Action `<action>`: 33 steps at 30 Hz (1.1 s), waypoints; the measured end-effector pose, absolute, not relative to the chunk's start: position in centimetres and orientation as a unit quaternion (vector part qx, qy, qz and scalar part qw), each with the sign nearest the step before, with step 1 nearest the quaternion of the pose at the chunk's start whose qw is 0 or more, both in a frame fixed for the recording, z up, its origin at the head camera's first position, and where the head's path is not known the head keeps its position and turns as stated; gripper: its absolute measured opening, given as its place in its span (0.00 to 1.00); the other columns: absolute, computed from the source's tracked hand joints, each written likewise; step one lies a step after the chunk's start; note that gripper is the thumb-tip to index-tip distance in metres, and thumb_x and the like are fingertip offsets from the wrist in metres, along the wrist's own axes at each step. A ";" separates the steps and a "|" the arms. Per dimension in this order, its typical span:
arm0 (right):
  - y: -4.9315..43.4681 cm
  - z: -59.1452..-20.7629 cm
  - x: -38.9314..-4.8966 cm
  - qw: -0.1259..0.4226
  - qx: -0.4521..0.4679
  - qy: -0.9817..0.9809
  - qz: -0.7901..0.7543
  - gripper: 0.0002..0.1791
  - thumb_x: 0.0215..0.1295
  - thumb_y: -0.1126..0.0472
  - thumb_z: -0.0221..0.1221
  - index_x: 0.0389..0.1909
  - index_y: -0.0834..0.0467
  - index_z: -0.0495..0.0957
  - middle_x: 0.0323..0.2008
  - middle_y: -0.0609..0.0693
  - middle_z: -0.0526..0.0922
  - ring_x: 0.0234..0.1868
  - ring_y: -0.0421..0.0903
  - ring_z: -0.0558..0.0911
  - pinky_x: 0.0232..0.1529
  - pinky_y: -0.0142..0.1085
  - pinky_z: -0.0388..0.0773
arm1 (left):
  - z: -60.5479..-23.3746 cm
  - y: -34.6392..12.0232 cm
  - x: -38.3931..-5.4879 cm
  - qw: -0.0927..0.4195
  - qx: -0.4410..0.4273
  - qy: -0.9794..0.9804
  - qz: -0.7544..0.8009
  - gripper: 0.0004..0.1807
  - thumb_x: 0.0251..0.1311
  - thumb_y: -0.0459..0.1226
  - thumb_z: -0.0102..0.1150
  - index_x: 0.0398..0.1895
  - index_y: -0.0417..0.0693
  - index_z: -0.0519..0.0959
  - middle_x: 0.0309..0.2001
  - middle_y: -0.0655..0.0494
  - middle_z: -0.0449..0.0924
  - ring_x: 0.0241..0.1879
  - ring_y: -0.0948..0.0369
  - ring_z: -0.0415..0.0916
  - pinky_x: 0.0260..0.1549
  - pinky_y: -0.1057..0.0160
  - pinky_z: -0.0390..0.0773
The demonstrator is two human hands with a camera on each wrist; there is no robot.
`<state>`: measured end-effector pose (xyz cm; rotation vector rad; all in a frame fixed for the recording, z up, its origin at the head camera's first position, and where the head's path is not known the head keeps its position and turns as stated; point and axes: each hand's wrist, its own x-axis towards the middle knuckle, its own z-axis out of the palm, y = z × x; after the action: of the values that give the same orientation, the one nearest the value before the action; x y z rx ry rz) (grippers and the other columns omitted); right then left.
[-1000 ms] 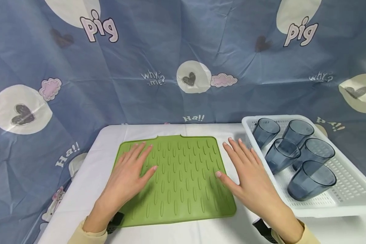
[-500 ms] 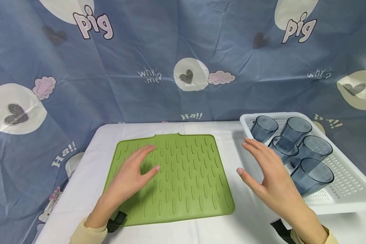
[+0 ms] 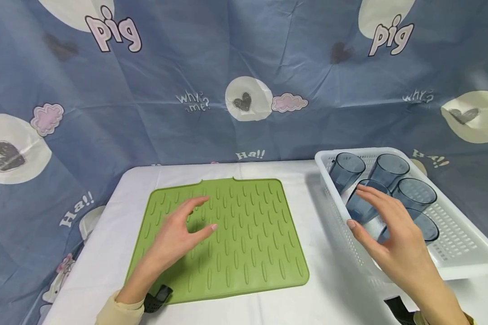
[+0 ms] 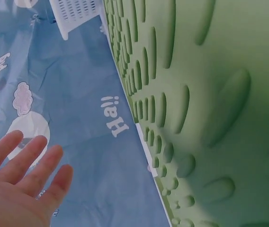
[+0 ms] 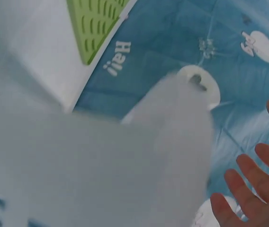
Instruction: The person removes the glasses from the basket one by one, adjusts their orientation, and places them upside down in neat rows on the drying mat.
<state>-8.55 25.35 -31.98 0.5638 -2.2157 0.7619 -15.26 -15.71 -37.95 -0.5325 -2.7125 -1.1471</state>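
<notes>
My left hand (image 3: 176, 237) hovers above the left part of a green ribbed mat (image 3: 244, 225), fingers gently bent and thumb apart, holding nothing. In the left wrist view its fingers (image 4: 54, 165) are spread. Over the near-left edge of a white perforated basket (image 3: 467, 266) is my right hand (image 3: 402, 234), thumb and fingers apart with nothing between them. It overlaps the nearest blue-tinted glass (image 3: 427, 228) and the tip of another glass (image 3: 363, 207) in the head view. Also in the basket stand a back-left glass (image 3: 347, 169), a back-right glass (image 3: 390, 169) and a right-hand glass (image 3: 415, 192).
The mat and basket stand on a table with a white cloth (image 3: 284, 302). Behind the table hangs a blue printed curtain (image 3: 179, 131). The basket's raised rim runs between the mat and the glasses.
My right hand has moved right, from beside the mat's right edge to over the basket. My left hand stays above the mat, its fingers drawn closer together. The head view has shifted slightly.
</notes>
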 end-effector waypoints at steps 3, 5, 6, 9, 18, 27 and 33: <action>26.3 -32.0 -8.5 0.362 0.203 -0.862 0.291 0.29 0.59 0.52 0.67 0.60 0.60 0.77 0.58 0.56 0.78 0.63 0.46 0.71 0.64 0.26 0.60 | -38.0 -15.5 -15.3 0.070 -0.176 -0.902 -0.388 0.38 0.55 0.55 0.69 0.69 0.58 0.68 0.64 0.53 0.72 0.63 0.50 0.68 0.57 0.39 0.70; 27.0 -32.1 -8.4 0.355 0.191 -0.868 0.291 0.30 0.57 0.56 0.69 0.61 0.60 0.76 0.59 0.56 0.78 0.64 0.44 0.70 0.65 0.26 0.60 | -38.0 -15.4 -15.3 0.068 -0.178 -0.898 -0.396 0.38 0.55 0.55 0.70 0.68 0.58 0.69 0.63 0.52 0.72 0.62 0.50 0.69 0.57 0.40 0.71; 27.4 -32.1 -8.4 0.353 0.186 -0.870 0.290 0.31 0.55 0.58 0.70 0.61 0.60 0.76 0.59 0.56 0.78 0.65 0.43 0.70 0.65 0.26 0.59 | -38.0 -15.4 -15.3 0.067 -0.179 -0.897 -0.400 0.38 0.55 0.54 0.70 0.68 0.58 0.69 0.63 0.52 0.72 0.62 0.49 0.69 0.57 0.40 0.71; 28.5 -32.3 -8.3 0.344 0.161 -0.879 0.288 0.34 0.51 0.65 0.71 0.63 0.58 0.76 0.59 0.55 0.77 0.65 0.39 0.68 0.64 0.24 0.58 | -38.0 -15.2 -15.2 0.059 -0.180 -0.891 -0.412 0.37 0.54 0.53 0.70 0.67 0.57 0.70 0.63 0.51 0.72 0.60 0.48 0.70 0.57 0.40 0.70; 31.6 -32.6 -7.8 0.283 0.025 -0.910 0.301 0.33 0.56 0.61 0.71 0.65 0.46 0.74 0.60 0.34 0.73 0.52 0.22 0.65 0.27 0.22 0.64 | -38.1 -14.6 -15.0 0.036 -0.177 -0.886 -0.427 0.38 0.54 0.53 0.71 0.68 0.60 0.69 0.62 0.53 0.72 0.58 0.47 0.71 0.54 0.40 0.73; 34.9 -33.5 -7.8 0.213 -0.037 -0.921 0.325 0.34 0.63 0.53 0.67 0.69 0.44 0.68 0.63 0.28 0.68 0.52 0.18 0.63 0.51 0.14 0.57 | -38.5 -14.3 -15.0 0.040 -0.186 -0.885 -0.425 0.37 0.54 0.54 0.70 0.67 0.61 0.70 0.62 0.56 0.72 0.61 0.52 0.70 0.56 0.42 0.72; 36.9 -34.3 -8.1 0.161 -0.057 -0.932 0.318 0.39 0.64 0.49 0.65 0.74 0.46 0.61 0.70 0.46 0.65 0.68 0.36 0.63 0.62 0.25 0.59 | -38.6 -14.2 -15.0 0.036 -0.184 -0.885 -0.426 0.37 0.54 0.56 0.69 0.67 0.64 0.69 0.62 0.58 0.72 0.61 0.54 0.69 0.56 0.41 0.71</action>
<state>-8.09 36.90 -34.31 -0.1634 -2.6619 0.9092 -15.03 -14.20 -38.60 -0.5657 -2.7184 -1.3091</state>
